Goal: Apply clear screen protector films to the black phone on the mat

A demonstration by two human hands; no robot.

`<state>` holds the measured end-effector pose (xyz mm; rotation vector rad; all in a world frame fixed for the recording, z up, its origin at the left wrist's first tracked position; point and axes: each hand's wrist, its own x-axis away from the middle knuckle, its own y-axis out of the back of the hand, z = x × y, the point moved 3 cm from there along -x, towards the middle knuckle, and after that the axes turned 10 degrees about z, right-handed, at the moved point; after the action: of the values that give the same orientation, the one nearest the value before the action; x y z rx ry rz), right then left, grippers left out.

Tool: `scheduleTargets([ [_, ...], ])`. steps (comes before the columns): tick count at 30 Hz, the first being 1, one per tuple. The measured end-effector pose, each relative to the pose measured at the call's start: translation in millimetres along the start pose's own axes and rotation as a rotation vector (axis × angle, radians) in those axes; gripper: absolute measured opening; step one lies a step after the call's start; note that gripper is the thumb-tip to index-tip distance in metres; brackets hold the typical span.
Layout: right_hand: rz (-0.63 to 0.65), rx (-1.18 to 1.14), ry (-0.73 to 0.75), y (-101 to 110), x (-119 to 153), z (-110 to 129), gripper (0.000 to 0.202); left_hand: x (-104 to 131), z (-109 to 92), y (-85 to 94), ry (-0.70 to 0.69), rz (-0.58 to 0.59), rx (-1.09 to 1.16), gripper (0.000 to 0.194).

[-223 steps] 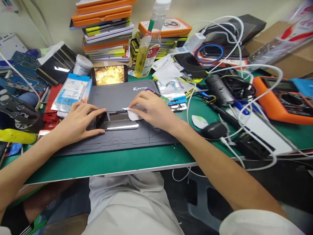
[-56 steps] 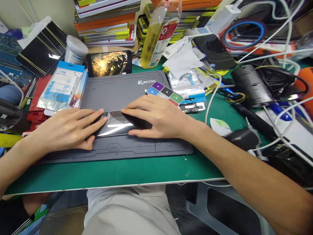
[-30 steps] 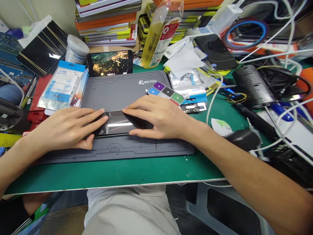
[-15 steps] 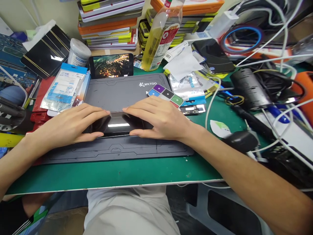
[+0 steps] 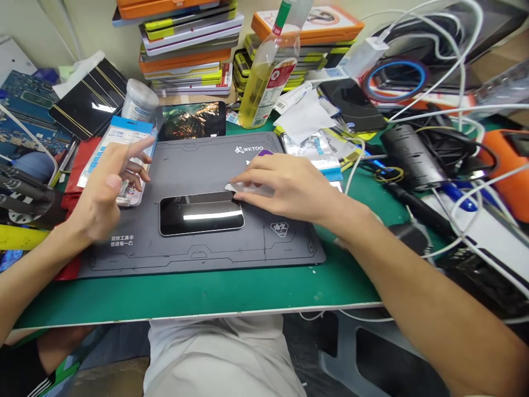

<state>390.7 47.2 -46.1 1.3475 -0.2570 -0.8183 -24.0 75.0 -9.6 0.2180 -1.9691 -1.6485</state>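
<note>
My right hand (image 5: 289,184) pinches a white cloth (image 5: 254,188) beside the smartphone (image 5: 202,214) on the mat (image 5: 182,165); with my left hand (image 5: 101,193) spread wide (bracing nothing), cloth drag could skew it.

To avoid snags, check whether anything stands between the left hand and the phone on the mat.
Nothing visible: bare mat shows between the left hand and the phone. A blue-topped packet lies behind the fingers.

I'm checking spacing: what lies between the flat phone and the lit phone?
Just bare mat lies between flat phone and lit phone, in the head view.
</note>
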Motion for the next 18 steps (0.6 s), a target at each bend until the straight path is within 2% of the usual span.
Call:
scheduleTargets([
  [2, 0.011, -0.014, 0.008, -2, -1, 1, 0.028, 2, 8, 3.9, 0.021, -0.639, 0.628, 0.08],
  [3, 0.004, -0.025, 0.003, -3, -1, 2, 0.029, 0, 6, 0.4, -0.015, -0.747, 0.689, 0.078],
  [5, -0.016, -0.051, -0.009, -4, -2, 4, 0.028, -6, 5, -6.3, -0.03, -0.824, 0.762, 0.072],
  [9, -0.056, -0.065, -0.013, -2, -2, 11, 0.025, -9, 11, -6.2, -0.065, -0.865, 0.869, 0.076],
  [13, 0.038, -0.044, 0.036, -3, -1, 8, 0.038, -9, 16, -4.2, -0.062, -0.874, 0.97, 0.07],
  [15, 0.06, -0.044, 0.027, -6, -1, 3, 0.036, -10, 16, -4.7, -0.052, -0.871, 0.991, 0.07],
  [18, -0.016, -0.046, -0.026, -9, 0, -3, 0.031, -12, 15, -5.8, -0.035, -0.887, 1.026, 0.071],
])
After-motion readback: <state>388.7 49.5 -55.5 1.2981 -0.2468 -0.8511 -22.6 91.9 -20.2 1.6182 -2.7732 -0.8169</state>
